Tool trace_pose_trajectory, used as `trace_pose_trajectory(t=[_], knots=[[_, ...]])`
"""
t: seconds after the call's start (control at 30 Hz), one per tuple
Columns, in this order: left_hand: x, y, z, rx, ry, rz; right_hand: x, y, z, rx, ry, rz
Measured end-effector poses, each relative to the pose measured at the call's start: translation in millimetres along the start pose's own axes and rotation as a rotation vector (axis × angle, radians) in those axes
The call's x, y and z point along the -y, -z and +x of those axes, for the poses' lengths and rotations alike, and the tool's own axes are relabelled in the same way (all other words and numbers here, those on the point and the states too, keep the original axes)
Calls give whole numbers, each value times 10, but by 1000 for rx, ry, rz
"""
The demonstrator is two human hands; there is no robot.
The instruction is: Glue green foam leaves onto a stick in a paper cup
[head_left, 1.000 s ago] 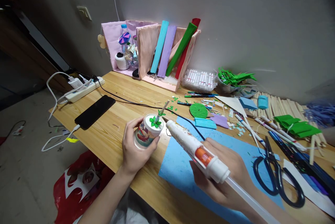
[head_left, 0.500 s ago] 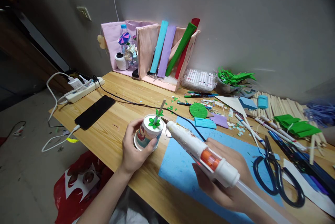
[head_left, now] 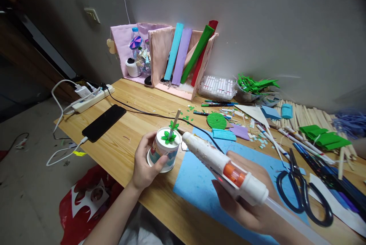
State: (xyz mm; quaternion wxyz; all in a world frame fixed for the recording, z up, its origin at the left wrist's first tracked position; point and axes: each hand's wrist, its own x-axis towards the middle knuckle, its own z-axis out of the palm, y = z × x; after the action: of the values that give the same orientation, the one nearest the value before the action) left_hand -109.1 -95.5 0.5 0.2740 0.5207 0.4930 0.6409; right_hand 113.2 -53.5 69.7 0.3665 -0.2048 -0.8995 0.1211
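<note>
My left hand (head_left: 148, 161) is wrapped round an upside-down paper cup (head_left: 162, 158) with a printed picture on its side. From the cup's white top rises a thin wooden stick (head_left: 175, 121), with green paper leaves (head_left: 168, 137) around its foot and a few higher up. My right hand (head_left: 246, 195) grips a white hot glue gun (head_left: 217, 157), its orange part showing and a small red light lit. The gun's nozzle points toward the cup, a short gap to its right. A clear glue stick (head_left: 288, 214) juts from the gun's back end.
Scissors (head_left: 303, 191) lie at the right on a blue sheet (head_left: 197, 184), near several pens. A phone (head_left: 104, 123) and power strip (head_left: 93, 98) are at the left. Crepe paper rolls (head_left: 174, 52) stand in a pink box (head_left: 160, 54). A black cord (head_left: 148, 113) crosses the table.
The cup has shifted slightly right and toward me in my left hand. The glue gun has moved a little to the right and down in my right hand.
</note>
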Motion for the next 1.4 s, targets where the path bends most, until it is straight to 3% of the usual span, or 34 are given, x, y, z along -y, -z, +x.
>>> trace_pose_trajectory(t=[0.53,0.8,0.97,1.07,1.2,1.3,1.4], knots=[[-73,43,18,133,298,-388,44,102,63,-5,-61,138],[-136,39,-23,142,469,-473,63,123,33,59,-176,205],[-85,85,-54,135,526,-453,26,94,-71,2,-173,195],[-46,163,-16,65,515,-466,-20,41,-89,-13,-297,290],[-97,403,112,-119,445,-456,-110,-98,177,0,-583,549],[-220,677,207,-203,368,-388,-224,-381,599,69,-566,740],[-365,952,292,-224,271,-297,-334,-883,1112,170,-549,848]])
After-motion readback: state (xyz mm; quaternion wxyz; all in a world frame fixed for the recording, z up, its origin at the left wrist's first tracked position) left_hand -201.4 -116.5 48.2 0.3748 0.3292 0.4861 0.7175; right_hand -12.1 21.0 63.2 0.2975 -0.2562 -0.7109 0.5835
